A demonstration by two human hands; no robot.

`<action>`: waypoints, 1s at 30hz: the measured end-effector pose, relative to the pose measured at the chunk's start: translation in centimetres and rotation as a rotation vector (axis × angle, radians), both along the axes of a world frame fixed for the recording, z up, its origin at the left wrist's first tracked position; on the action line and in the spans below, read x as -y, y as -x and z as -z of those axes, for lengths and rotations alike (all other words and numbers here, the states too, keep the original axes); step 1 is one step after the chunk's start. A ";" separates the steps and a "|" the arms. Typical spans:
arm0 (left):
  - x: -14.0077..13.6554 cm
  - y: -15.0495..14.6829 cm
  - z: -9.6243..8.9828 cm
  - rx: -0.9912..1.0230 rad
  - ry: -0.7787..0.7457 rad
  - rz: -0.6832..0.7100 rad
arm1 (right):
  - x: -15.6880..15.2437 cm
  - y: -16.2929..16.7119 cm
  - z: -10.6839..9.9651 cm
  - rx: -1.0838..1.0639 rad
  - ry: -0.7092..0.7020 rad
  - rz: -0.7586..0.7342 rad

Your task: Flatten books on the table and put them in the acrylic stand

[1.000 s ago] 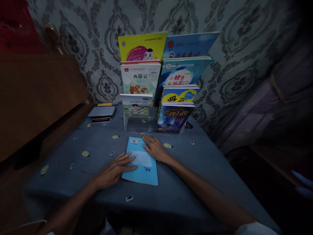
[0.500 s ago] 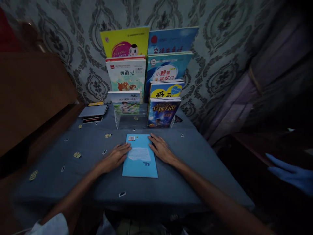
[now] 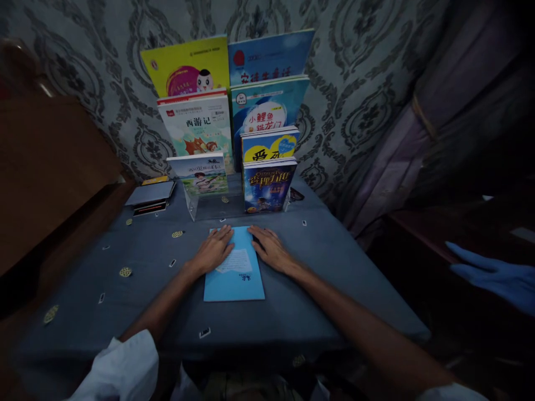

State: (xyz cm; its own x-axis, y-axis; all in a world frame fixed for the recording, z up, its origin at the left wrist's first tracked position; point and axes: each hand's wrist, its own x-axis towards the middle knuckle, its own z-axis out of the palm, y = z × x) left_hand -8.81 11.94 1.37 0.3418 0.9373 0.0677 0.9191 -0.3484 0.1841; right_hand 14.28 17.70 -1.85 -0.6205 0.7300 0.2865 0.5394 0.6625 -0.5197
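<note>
A light blue book (image 3: 234, 285) lies flat on the cloth-covered table, its printed back cover facing up. My left hand (image 3: 214, 249) rests palm down over the book's upper left part, fingers stretched out and covering the barcode corner. On the right edge near the top lies my right hand (image 3: 271, 249), its fingers extended, partly on the cover. Just behind the book stands a clear acrylic rack (image 3: 215, 208) with several upright books. In its front row are a dark blue book (image 3: 268, 186) on the right and a green-and-blue book (image 3: 204, 175) on the left.
A small stack of books (image 3: 150, 193) lies at the table's back left. The table (image 3: 334, 301) ends at the right before a dark red surface, where a blue glove (image 3: 497, 278) shows. Patterned wallpaper and a tied curtain (image 3: 384, 156) stand behind.
My left hand has moved right and up, from the book's left edge onto its upper left part. The right hand stays near the right edge. The view has shifted slightly.
</note>
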 end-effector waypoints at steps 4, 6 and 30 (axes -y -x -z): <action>-1.0 -1.9 -0.1 0.003 0.003 0.077 | -0.5 -0.1 0.4 -0.090 0.020 -0.004; -1.4 -2.6 -0.2 0.021 0.003 0.122 | -0.8 -0.2 0.5 -0.133 0.040 -0.007; 0.6 -4.1 -0.1 0.099 -0.070 0.314 | -1.3 -0.7 1.3 -0.257 0.009 -0.056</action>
